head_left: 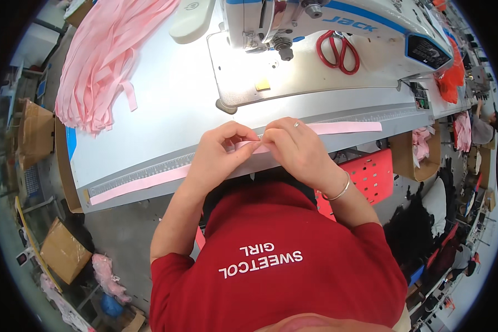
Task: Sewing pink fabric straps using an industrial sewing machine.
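A long pink fabric strip (144,183) lies along the table's front edge, beside a ruler scale (149,167) fixed there. My left hand (222,148) pinches the strip near its middle, thumb and forefinger pressed together. Right beside it, my right hand (296,148) also closes on the strip, fingertips almost touching those of the left. Past my right hand the strip runs on to the right and ends near the ruler's far part. What the fingertips cover of the fabric is hidden.
A sewing machine (365,27) stands at the back, with red-handled scissors (338,52) on its bed. At the back left a heap of pink strips (102,66) hangs over the table. A red perforated seat (371,176) and a cardboard box (420,160) are at the right.
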{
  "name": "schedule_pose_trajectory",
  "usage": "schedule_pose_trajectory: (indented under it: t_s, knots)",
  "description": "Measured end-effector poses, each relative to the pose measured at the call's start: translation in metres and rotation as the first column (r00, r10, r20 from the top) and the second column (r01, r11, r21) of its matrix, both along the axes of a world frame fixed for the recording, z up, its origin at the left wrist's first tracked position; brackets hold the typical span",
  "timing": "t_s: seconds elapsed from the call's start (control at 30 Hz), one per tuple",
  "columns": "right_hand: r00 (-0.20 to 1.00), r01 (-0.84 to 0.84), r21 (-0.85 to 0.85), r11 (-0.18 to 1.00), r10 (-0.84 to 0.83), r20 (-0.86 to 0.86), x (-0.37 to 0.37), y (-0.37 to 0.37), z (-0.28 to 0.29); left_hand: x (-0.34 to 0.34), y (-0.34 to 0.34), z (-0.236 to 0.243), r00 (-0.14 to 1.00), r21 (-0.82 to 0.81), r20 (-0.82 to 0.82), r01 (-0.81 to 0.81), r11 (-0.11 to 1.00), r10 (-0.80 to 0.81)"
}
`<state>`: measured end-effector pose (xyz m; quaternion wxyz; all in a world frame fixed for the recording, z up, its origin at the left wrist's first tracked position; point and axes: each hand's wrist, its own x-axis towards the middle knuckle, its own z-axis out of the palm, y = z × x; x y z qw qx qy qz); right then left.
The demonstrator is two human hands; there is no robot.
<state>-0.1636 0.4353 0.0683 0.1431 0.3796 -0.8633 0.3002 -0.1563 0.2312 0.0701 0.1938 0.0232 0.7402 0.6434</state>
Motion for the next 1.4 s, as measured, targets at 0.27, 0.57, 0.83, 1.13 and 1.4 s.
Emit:
schedule_pose_trajectory:
  t_s: [0.27,0.57,0.83,1.13,1.4]
  knots:
    - [0.997,-0.026,-0.166,0.986,0.013,-0.078,-0.002,-0.007,-0.007,0.005,-0.001,-0.006,0.997,0.139,-0.025,-0.075,0.987,0.079]
    - [0.995,-0.053,-0.222,0.974,0.032,-0.098,-0.002,-0.008,-0.012,0.007,0.0,-0.008,0.994,0.192,-0.066,-0.077,0.978,0.091]
    - [0.987,-0.075,-0.208,0.975,0.043,-0.157,-0.009,-0.005,-0.018,0.004,0.002,-0.011,0.992,0.246,-0.077,-0.081,0.966,0.103]
    - [0.988,-0.137,-0.207,0.969,0.12,-0.093,-0.019,-0.003,-0.018,-0.001,0.0,-0.008,0.986,0.188,-0.118,-0.091,0.978,0.114]
    - [0.994,-0.018,-0.279,0.96,0.048,0.099,-0.016,-0.013,-0.002,0.007,-0.004,-0.003,0.929,0.022,-0.329,-0.173,0.985,0.17]
